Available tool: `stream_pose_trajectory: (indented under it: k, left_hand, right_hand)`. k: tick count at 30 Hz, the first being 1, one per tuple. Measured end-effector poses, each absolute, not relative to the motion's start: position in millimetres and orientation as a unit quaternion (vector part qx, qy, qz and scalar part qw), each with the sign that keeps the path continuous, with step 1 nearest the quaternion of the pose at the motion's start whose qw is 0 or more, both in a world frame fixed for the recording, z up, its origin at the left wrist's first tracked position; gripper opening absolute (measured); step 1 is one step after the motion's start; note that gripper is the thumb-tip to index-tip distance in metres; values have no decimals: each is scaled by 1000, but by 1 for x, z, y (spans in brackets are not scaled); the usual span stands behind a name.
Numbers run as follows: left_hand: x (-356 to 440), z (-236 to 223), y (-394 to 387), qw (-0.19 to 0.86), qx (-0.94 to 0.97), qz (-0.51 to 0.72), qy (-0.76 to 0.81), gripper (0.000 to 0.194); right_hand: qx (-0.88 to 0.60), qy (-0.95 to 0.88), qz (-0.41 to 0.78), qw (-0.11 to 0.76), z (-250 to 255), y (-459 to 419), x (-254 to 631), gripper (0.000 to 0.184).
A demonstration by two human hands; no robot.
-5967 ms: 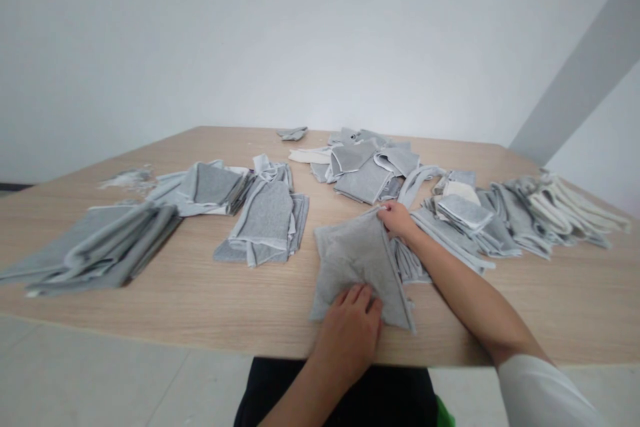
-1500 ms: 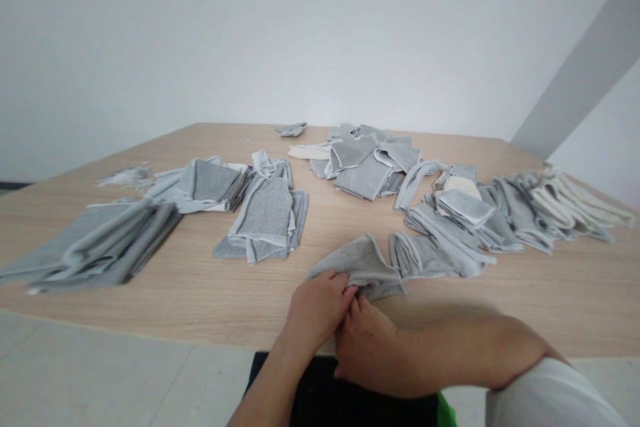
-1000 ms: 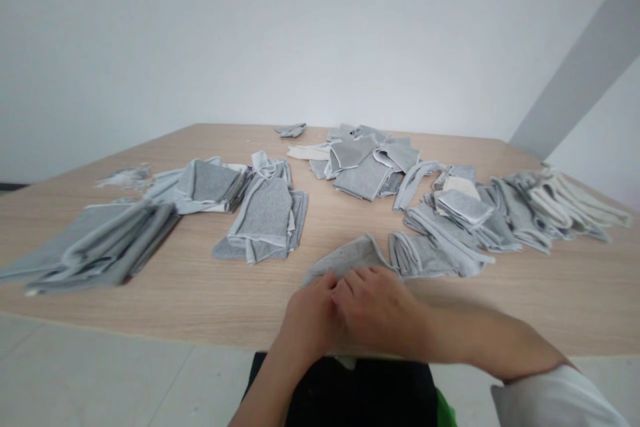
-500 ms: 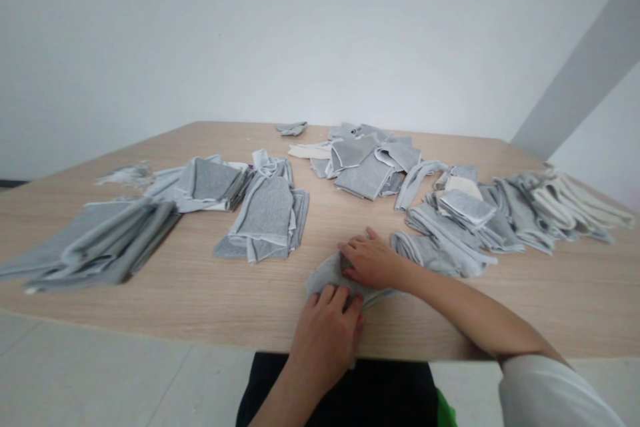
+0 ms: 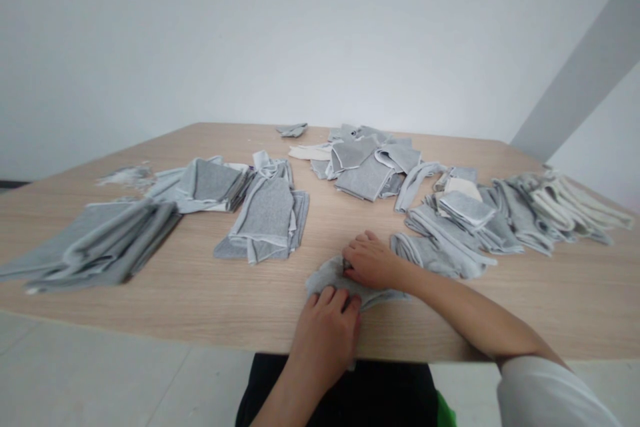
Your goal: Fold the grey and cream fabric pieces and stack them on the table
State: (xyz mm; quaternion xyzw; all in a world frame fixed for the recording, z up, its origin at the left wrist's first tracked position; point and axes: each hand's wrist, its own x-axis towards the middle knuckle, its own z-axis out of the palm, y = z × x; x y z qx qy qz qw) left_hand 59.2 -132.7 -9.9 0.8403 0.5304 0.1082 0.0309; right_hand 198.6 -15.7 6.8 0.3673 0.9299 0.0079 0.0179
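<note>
1. The gray cloth (image 5: 325,273) lies on the tabletop (image 5: 210,307) close to its near edge, partly covered by both hands. It looks crumpled or loosely folded.
2. Its visible long axis runs roughly left to right, angling a little toward the person at the right end, where a thin corner shows below the right forearm (image 5: 460,310).
3. The left hand (image 5: 327,323) is on the near side, with bent fingers over the cloth's near edge. Their tips are hidden, so I cannot tell whether they pinch it or only press.
4. The right hand (image 5: 369,260) comes in from the right, over the far side; its fingers curl down onto the cloth, and whether they grip a fold cannot be told.
5. So the cloth lies directly under both sets of fingers, and neither hand is clearly nearer.
6. Just right of the right hand is a pile of folded cloths (image 5: 455,247); farther off to the left is a cloth stack (image 5: 267,213), apart from the gray cloth.
</note>
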Motion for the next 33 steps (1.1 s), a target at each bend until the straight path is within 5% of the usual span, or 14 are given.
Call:
stream_pose_trajectory:
  k: [17,25,33]
  left_hand:
    - [52,-22,-127,-15,847,209,489,17]
    - [13,-35,-110,-139,723,464,493,40]
    - [1,-53,-92,0,665,380,643,38]
  right_hand:
    - [382,923,-27,41,13,-23,197,25]
    - [397,916,-46,45,31,-29,198,28]
    - [434,899,-51,13,43,-22,202,27]
